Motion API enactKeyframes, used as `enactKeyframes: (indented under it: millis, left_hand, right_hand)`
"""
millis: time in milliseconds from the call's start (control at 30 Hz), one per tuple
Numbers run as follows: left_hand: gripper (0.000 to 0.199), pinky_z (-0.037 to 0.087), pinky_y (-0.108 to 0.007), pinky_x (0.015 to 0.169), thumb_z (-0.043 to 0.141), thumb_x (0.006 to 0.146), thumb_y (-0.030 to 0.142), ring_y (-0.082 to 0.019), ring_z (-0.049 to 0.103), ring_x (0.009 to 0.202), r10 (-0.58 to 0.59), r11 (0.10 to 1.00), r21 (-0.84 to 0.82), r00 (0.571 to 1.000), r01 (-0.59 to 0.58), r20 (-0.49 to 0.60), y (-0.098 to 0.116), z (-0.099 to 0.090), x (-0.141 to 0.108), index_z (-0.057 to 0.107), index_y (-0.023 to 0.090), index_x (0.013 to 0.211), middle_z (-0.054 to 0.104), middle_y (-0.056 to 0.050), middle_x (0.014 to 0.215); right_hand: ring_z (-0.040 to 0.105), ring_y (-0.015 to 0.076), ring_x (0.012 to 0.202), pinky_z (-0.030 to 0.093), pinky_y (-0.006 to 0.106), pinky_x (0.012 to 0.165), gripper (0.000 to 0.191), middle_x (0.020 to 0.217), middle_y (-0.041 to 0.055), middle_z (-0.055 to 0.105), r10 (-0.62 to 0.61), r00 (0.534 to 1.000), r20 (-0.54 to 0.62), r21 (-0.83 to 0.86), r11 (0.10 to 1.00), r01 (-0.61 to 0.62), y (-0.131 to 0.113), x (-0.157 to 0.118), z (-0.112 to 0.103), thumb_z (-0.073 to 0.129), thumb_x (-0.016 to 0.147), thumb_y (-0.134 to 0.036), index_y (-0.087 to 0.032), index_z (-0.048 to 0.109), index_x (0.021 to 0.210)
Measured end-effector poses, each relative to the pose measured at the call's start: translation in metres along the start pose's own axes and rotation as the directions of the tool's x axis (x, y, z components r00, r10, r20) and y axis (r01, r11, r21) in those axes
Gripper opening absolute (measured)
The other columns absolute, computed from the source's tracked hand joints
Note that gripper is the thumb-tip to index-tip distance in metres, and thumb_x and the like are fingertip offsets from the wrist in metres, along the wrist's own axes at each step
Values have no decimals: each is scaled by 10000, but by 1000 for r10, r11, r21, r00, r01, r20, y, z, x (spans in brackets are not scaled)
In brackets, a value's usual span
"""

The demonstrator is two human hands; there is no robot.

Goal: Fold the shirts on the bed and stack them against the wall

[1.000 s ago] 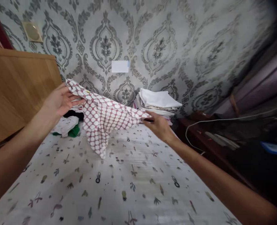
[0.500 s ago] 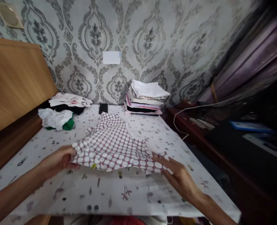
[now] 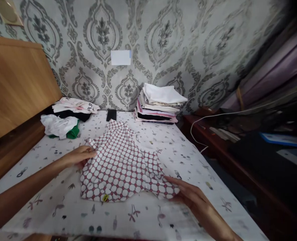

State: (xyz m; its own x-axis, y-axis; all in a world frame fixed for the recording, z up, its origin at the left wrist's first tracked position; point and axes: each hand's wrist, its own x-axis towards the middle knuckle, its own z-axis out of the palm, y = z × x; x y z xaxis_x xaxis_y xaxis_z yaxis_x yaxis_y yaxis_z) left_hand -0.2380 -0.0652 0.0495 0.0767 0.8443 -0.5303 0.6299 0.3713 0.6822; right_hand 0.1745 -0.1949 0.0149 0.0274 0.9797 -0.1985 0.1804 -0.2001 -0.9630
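Observation:
A white shirt with a red and grey lattice print lies spread over the table, its narrow end pointing at the wall. A small yellow tag shows near its close edge. My left hand is closed on the shirt's left side, pinching the cloth between thumb and fingers. At the close right corner, my right hand has the fabric between its long fingers and the thumb, which is mostly hidden.
Folded clothes form a stack at the back right. Crumpled white and green clothes and a pink garment lie at the back left. A black phone-like slab lies near the wall. A white cable hangs over the dark red desk.
The shirt's close edge has come down flat and nearer to me. My left hand has shifted from the close left corner up along the side; my right hand has lowered slightly with its corner.

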Motion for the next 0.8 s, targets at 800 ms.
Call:
enactKeyframes:
  millis: [800]
  left_hand:
    - [241, 423, -305, 656, 492, 740, 364, -238, 612, 711, 471, 816, 528, 801, -236, -370, 1, -60, 82, 637, 234, 881, 658, -17, 737]
  right_hand:
    - [588, 233, 955, 407, 303, 763, 181, 1026, 98, 685, -274, 961, 43, -824, 534, 189, -81, 275, 97, 526, 922, -278, -175, 649, 1004]
